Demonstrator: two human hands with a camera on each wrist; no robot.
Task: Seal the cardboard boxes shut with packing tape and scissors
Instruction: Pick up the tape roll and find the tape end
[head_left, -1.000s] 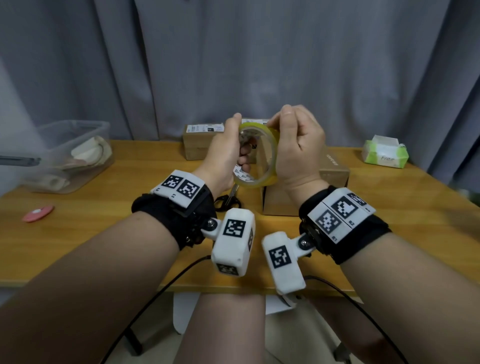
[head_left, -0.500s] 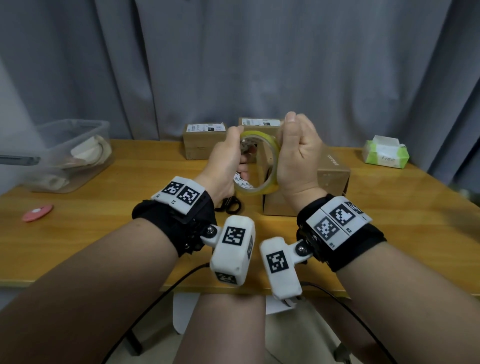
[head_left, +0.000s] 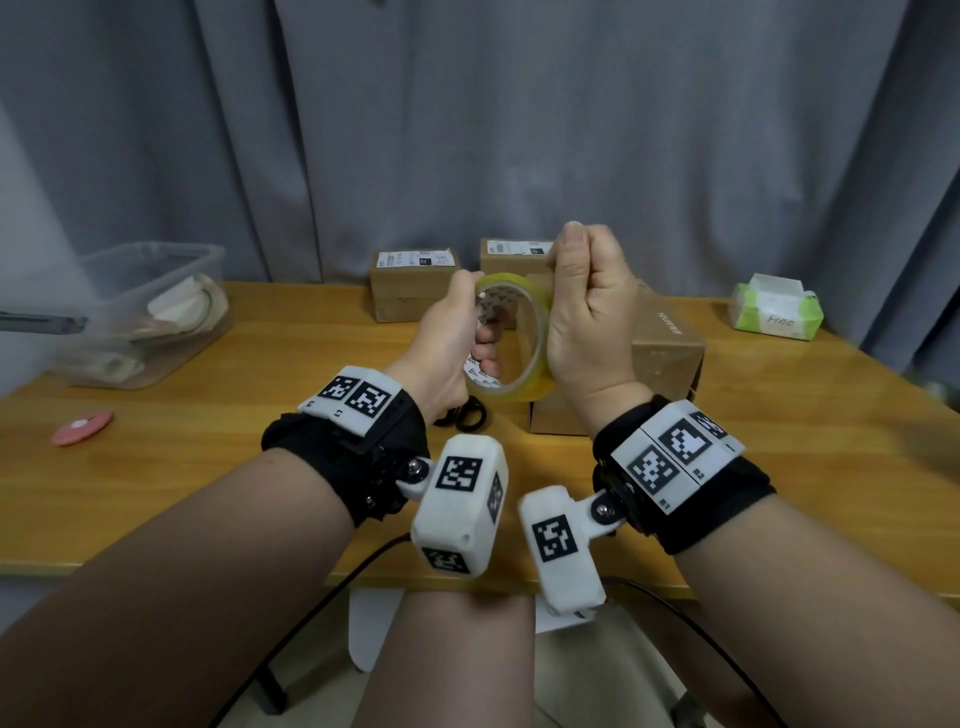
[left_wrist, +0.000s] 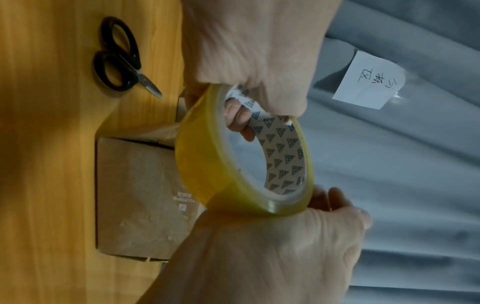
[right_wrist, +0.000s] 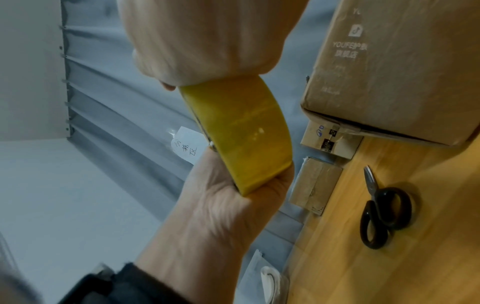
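Observation:
A roll of yellowish clear packing tape (head_left: 524, 384) is held upright in the air between both hands, above the table. My left hand (head_left: 457, 338) grips it from the left with its fingers (left_wrist: 239, 121) curled through the printed core. My right hand (head_left: 584, 296) is curled over the roll's top and right side, gripping the outer rim (right_wrist: 241, 133). Black scissors (head_left: 462, 415) lie on the table just below the left hand. A cardboard box (head_left: 667, 358) stands behind the right hand, its side seam gaping (right_wrist: 376, 129).
Two smaller labelled cardboard boxes (head_left: 413, 283) (head_left: 514, 249) stand at the table's back edge against a grey curtain. A clear plastic bin (head_left: 150, 312) sits at the left, a pink disc (head_left: 80, 427) in front of it, a green tissue pack (head_left: 774, 306) at the right.
Both hands and the tape roll have sunk slightly towards the table. The right hand has turned further over the roll's top.

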